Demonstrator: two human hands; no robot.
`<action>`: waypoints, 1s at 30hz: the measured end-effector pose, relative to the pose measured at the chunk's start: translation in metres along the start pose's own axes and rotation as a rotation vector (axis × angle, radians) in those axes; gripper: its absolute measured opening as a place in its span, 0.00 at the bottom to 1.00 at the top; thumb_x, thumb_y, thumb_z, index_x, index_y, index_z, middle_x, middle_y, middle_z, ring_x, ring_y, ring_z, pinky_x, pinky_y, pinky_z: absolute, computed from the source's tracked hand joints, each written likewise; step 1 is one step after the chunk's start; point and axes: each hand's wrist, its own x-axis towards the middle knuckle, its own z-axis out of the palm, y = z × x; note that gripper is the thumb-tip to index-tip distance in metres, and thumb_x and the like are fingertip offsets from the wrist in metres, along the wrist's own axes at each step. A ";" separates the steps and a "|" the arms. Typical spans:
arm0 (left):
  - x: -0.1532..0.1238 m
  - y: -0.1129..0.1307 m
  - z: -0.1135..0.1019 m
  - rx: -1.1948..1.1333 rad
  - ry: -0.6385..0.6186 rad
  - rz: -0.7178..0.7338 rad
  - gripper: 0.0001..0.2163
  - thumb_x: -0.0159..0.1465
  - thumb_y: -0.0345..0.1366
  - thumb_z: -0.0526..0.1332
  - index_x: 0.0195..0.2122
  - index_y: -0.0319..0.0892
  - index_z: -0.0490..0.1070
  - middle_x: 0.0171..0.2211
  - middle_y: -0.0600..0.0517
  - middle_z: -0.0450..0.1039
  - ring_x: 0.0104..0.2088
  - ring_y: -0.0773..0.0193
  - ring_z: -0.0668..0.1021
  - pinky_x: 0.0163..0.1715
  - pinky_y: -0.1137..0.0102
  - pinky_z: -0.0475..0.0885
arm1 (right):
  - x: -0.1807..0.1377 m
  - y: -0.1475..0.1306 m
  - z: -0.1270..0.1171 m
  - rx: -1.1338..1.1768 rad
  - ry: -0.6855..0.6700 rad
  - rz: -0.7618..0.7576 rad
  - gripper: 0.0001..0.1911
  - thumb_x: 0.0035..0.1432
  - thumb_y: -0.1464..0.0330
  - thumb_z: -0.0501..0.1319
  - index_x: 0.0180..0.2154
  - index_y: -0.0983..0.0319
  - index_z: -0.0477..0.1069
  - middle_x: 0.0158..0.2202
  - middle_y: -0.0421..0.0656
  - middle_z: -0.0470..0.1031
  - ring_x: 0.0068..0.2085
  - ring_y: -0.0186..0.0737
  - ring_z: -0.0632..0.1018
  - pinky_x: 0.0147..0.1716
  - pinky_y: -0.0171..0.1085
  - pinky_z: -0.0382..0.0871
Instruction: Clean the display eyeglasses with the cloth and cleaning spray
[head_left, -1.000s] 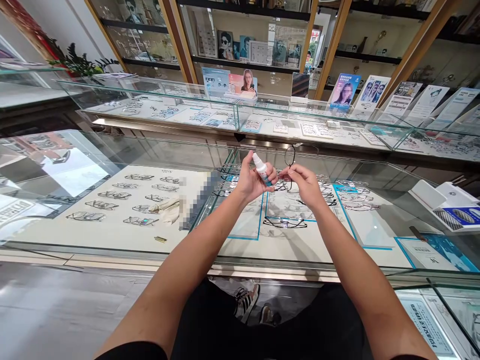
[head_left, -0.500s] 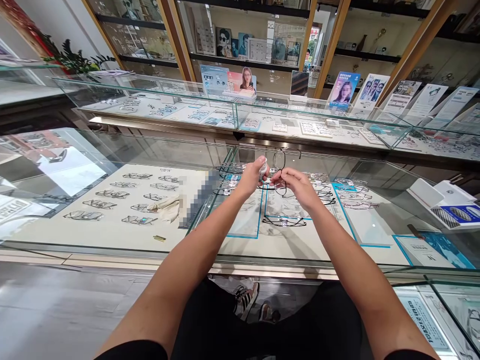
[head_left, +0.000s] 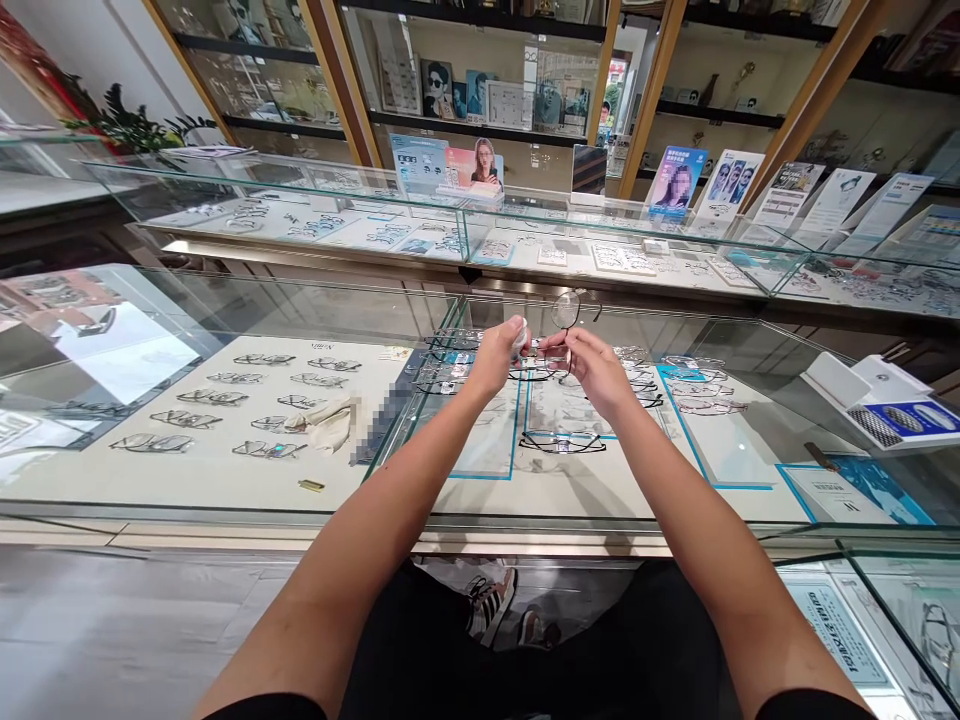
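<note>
My left hand [head_left: 495, 358] is closed around a small white bottle [head_left: 520, 340], its thumb up at the top; the fingers hide most of the bottle. Beside it, my right hand [head_left: 596, 370] pinches a pair of thin dark-framed eyeglasses [head_left: 566, 310]. One round lens stands above the fingers, and part of the frame is hidden behind them. Both hands are close together over the glass display case [head_left: 465, 515]. Below them lie several eyeglasses, among them a black pair [head_left: 562, 442] near the front.
Rows of eyeglasses [head_left: 199, 397] lie at the left, near a crumpled beige cloth [head_left: 330, 425] and a small gold-coloured piece [head_left: 311, 486]. An opened white and blue box [head_left: 892, 410] stands at the right. Behind runs another glass case [head_left: 525, 255] with upright leaflets [head_left: 677, 182].
The eyeglasses have turned in my right hand, so the upper lens now faces me more. My left hand still grips the bottle. The whole view has shifted slightly.
</note>
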 end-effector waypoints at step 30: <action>0.034 -0.077 -0.170 0.593 1.092 -0.413 0.21 0.65 0.21 0.57 0.58 0.42 0.60 0.60 0.37 0.74 0.61 0.48 0.78 0.65 0.49 0.70 | 0.003 -0.002 -0.005 0.173 0.081 -0.031 0.14 0.59 0.52 0.74 0.38 0.55 0.82 0.45 0.42 0.87 0.48 0.41 0.85 0.45 0.37 0.80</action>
